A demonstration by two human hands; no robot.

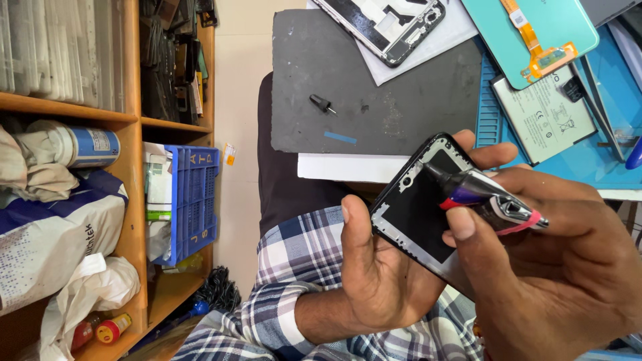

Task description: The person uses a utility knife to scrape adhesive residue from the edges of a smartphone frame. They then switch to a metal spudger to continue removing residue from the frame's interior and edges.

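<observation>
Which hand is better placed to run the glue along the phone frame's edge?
The right hand, probably. It already pinches the glue tube, whose black nozzle sits at the top of the phone frame. The left hand is busy cradling the frame from below, thumb along its edge.

Beyond the fingers (461, 224), the tabletop (595, 160) carries a dark grey mat (374, 100) with a small black cap (322, 103) on it, and a blue mat (491, 107) bearing a white battery (543, 115), a teal phone back (535, 33) and, farther off, a phone frame (384, 27) on white paper (428, 50).
</observation>
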